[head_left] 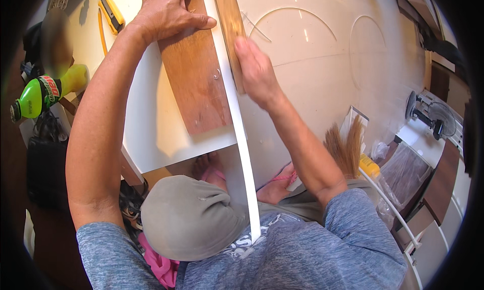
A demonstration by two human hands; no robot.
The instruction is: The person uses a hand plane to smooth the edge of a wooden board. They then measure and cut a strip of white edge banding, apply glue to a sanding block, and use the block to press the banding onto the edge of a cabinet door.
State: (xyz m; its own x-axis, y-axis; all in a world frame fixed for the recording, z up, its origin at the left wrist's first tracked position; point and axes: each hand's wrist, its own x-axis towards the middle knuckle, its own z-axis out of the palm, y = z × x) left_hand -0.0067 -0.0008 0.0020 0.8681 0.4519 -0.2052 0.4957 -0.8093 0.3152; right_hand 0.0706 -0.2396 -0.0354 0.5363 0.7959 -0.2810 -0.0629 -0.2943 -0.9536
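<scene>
My left hand [169, 12] lies flat with its thumb stretched out on a brown wooden board [196, 88], which rests on a white panel [151, 123]. Along the panel's right edge runs a long narrow white strip [242, 154]; its loose lower end reaches down to my shirt. My right hand [256, 70] is closed around a lighter wooden block [229, 27] and holds it upright against the strip. The upper ends of board, block and strip run out of the picture.
A yellow-black utility knife [112, 11] and an orange pencil [102, 33] lie at upper left. Beyond my left arm is a green bottle [38, 96]. Thin curled offcuts [297, 10] lie on the pale floor. At right are a broom [348, 141], a fan [433, 116] and stacked panels [441, 181].
</scene>
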